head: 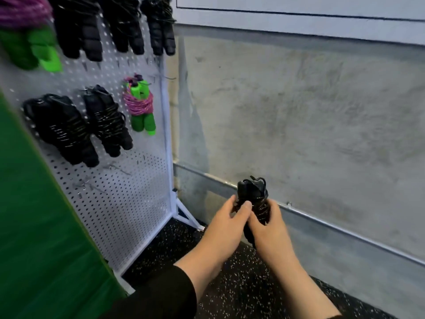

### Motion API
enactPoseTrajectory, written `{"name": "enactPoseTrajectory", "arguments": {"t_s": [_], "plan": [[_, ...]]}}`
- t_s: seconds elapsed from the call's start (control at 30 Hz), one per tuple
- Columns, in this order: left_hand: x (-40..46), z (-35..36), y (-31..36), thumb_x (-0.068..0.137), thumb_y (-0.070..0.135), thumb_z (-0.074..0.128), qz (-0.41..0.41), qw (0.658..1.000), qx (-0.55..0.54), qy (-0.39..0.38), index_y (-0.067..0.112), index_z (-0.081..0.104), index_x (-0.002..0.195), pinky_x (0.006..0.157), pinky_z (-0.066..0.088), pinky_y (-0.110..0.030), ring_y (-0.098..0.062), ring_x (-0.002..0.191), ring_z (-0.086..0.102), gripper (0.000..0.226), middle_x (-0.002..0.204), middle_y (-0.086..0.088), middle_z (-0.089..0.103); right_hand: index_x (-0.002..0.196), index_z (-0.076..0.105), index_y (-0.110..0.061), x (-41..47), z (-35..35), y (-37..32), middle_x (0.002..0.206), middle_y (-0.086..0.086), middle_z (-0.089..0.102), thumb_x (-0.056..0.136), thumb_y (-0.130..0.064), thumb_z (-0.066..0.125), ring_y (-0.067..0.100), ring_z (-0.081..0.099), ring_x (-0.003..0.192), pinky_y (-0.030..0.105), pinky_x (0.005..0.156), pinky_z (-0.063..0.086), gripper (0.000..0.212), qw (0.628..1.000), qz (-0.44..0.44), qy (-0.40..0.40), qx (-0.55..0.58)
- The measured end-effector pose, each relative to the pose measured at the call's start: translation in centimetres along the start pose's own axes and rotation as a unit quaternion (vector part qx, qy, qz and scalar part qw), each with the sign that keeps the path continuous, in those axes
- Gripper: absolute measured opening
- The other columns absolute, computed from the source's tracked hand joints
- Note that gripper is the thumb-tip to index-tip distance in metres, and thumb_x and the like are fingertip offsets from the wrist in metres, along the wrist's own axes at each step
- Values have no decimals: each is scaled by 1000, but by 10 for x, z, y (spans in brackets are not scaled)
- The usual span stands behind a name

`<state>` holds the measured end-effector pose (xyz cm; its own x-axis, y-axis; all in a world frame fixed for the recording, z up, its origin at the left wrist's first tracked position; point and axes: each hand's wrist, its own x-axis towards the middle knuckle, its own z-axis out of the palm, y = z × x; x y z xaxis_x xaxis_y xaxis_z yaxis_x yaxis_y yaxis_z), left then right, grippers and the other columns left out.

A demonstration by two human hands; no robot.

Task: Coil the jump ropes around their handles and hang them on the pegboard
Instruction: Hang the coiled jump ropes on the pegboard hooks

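Both hands wrapped round the black jump rope [255,203]: left hand [226,223] pinching coils, right hand [270,229] gripping handles. Best tucked tight before reaching for the pegboard [138,180].

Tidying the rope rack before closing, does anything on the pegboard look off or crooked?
Nothing stands out. The coiled ropes on the pegboard hang tidily, including the green-handled one. Both hands, left and right, hold one more black bundle, not yet hung.
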<state>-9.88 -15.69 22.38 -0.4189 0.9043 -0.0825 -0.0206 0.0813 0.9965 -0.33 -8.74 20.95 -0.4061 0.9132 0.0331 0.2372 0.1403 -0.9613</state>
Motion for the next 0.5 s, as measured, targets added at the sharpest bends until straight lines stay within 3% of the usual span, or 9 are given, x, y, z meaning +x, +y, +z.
{"name": "enactPoseTrajectory", "arguments": {"t_s": [0.07,0.2,0.27,0.37,0.43,0.5], "plan": [[3,-3,-2,104,42,53,-7,999,-44,13,37,61,128,105,50,-34,1,111,66,27,117,15,73,134,45,-40,-4,8,-3,108,-20,66,95,-27,67,-8,65,93,12,67,48,46,999,-15,-23,-28],[13,-19,4,101,42,60,-13,993,-106,41,30,63,125,86,55,-25,-8,103,72,27,112,6,76,132,46,-52,-7,17,-12,111,-33,61,96,-28,66,-23,55,99,15,83,54,47,997,-35,-56,-40],[18,-30,6,95,44,67,-9,989,-128,71,31,65,122,89,56,-31,-11,103,73,30,109,7,77,134,49,-51,-7,22,-18,120,-31,60,99,-27,63,-20,54,107,8,81,51,45,995,-43,-80,-33],[22,-44,9,90,41,74,8,987,-136,90,31,67,118,84,57,-27,-10,101,73,30,107,7,77,129,54,-45,-3,30,-23,119,-17,65,97,-21,65,-4,65,100,14,78,54,42,997,-51,-51,9],[23,-51,12,89,39,75,21,983,-157,92,33,63,123,75,55,-20,-7,97,73,37,108,7,76,132,47,-40,1,32,-28,116,-11,66,92,-20,72,0,68,88,17,74,55,51,998,-46,-36,36],[23,-59,13,89,37,74,24,980,-176,85,32,57,128,66,54,-17,-7,95,74,43,110,5,76,142,38,-42,6,32,-32,122,-14,65,87,-26,77,2,69,91,21,76,56,69,997,-34,-63,28]]}}
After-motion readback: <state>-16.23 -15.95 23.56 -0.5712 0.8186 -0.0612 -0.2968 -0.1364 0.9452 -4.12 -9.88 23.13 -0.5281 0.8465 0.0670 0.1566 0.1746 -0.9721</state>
